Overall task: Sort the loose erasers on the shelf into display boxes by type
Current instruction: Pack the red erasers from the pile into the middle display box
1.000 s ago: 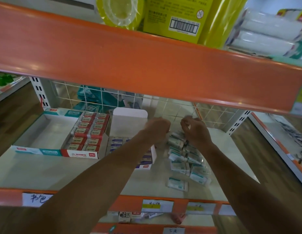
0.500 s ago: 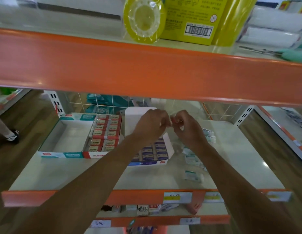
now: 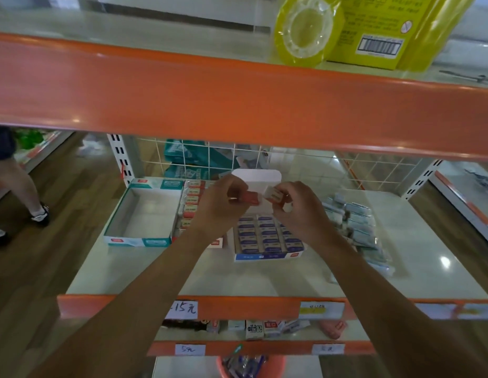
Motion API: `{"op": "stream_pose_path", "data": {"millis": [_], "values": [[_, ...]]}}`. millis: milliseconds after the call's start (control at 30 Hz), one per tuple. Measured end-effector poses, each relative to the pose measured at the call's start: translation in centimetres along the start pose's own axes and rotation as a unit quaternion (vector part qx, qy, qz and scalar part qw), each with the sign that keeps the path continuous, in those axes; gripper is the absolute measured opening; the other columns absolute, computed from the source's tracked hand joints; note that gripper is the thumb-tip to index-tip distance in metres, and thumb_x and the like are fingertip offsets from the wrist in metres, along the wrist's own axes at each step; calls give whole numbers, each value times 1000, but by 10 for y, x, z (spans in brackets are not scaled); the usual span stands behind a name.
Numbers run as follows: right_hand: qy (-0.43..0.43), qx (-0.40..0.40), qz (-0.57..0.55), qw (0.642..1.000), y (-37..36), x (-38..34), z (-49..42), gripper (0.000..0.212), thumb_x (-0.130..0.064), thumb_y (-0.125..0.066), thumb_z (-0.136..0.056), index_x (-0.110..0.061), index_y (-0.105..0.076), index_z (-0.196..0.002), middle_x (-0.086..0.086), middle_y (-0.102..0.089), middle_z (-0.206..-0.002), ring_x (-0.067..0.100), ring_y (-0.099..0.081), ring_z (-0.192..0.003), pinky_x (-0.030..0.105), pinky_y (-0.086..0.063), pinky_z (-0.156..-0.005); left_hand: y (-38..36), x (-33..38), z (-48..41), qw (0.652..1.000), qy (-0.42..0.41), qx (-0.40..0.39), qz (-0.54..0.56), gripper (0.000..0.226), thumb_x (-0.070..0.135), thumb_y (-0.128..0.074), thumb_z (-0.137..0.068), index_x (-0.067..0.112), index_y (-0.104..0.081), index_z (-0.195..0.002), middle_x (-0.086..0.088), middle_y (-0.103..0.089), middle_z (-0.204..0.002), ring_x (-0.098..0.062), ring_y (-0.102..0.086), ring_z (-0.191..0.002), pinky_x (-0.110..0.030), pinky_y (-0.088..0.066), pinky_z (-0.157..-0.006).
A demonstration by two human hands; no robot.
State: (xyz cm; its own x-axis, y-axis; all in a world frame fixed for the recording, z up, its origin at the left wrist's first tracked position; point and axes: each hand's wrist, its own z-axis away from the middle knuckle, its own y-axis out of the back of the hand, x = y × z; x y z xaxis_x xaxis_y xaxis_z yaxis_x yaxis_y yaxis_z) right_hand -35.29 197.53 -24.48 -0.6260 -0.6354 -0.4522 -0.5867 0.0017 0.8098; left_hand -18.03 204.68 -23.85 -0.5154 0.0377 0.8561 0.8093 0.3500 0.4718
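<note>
My left hand [image 3: 219, 207] pinches a red-sleeved eraser [image 3: 249, 198] above the shelf. My right hand [image 3: 297, 211] grips a white and tan eraser [image 3: 274, 195] right beside it; the two erasers almost touch. Below them sits a blue display box [image 3: 267, 256] filled with blue-sleeved erasers, its white lid [image 3: 260, 177] standing upright behind. To its left a red box [image 3: 191, 205] holds red-sleeved erasers, partly hidden by my left arm. A teal box [image 3: 136, 241] at far left has nothing in it. Loose wrapped erasers [image 3: 357, 227] lie piled to the right.
An orange upper shelf edge [image 3: 237, 105] hangs close above, carrying yellow packages [image 3: 373, 28]. A wire grid [image 3: 292, 165] backs the shelf. A person's legs [image 3: 16, 192] stand at left on the wooden floor. Lower shelves hold small items [image 3: 253, 327] and an orange bucket [image 3: 251, 365].
Both hands came away from the loose pile on the right and moved left over the blue box. The two erasers, one in each hand, now show clearly. The camera has tilted and pulled back.
</note>
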Motion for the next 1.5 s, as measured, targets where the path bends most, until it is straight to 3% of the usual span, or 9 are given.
{"op": "stream_pose_path", "data": {"millis": [100,167,367,533,800,1000,1167,1333,1500], "values": [[-13,-11,-15,1000,-7,-13,-1,24,-13,-70,-81,-10,-64,-104,1,-61,-96,13,-53,-83,14,-36,-65,9,-3,5,999,45,12,18,21,26,-71,-81,19,-56,-94,17,-60,-85,4,-57,-74,-2,-41,-52],[-18,-15,-28,999,-13,-22,-1,24,-15,-70,-82,-13,-63,-104,-1,-62,-97,12,-54,-85,17,-40,-70,16,-5,7,997,73,20,32,21,30,-70,-82,20,-57,-94,16,-62,-86,1,-59,-72,-3,-41,-49],[-37,-39,-86,995,-25,-50,-1,18,-22,-67,-86,-15,-61,-102,-2,-65,-96,13,-59,-86,25,-48,-74,42,-14,14,991,119,25,63,14,32,-55,-94,23,-58,-84,6,-69,-80,-10,-69,-64,-21,-58,-60],[-38,-50,-94,994,-36,-67,-2,18,-28,-67,-87,-17,-60,-98,-2,-66,-95,14,-60,-85,20,-45,-70,56,-21,19,985,148,30,82,16,31,-55,-94,18,-60,-103,2,-69,-90,-10,-70,-63,-18,-55,-52],[-65,-59,-111,990,-45,-86,-8,27,-33,-67,-87,-16,-62,-107,-4,-68,-100,12,-62,-88,19,-48,-70,70,-32,22,958,233,-22,164,7,15,-61,-88,16,-59,-95,-2,-69,-96,-17,-72,-79,-38,-59,-78],[-98,-68,-151,981,-46,-102,-13,26,-37,-64,-89,-20,-58,-108,-8,-66,-98,6,-63,-85,12,-44,-59,74,-33,26,970,214,45,106,9,27,-59,-90,19,-63,-92,1,-69,-96,-19,-68,-87,-40,-56,-84],[-78,-52,-154,984,-46,-109,-19,20,-32,-67,-88,-25,-54,-101,-11,-63,-91,6,-64,-82,14,-49,-61,78,-31,29,961,230,1,153,12,20,-69,-84,14,-60,-88,-4,-71,-87,-19,-71,-78,-37,-59,-78],[-55,-50,-143,987,-48,-104,-20,21,-27,-69,-87,-23,-56,-103,-6,-64,-96,11,-62,-86,23,-54,-69,82,-29,32,948,230,-25,221,33,7,-65,-86,17,-54,-115,-10,-67,-94,-20,-72,-77,-37,-59,-76],[-15,-69,-50,996,-54,-100,-22,35,-26,-72,-83,-16,-63,-115,1,-59,-105,9,-56,-87,9,-40,-65,88,-31,27,967,210,-27,144,30,12,-67,-85,23,-55,-111,-3,-68,-85,-18,-71,-74,-37,-60,-74]]}}
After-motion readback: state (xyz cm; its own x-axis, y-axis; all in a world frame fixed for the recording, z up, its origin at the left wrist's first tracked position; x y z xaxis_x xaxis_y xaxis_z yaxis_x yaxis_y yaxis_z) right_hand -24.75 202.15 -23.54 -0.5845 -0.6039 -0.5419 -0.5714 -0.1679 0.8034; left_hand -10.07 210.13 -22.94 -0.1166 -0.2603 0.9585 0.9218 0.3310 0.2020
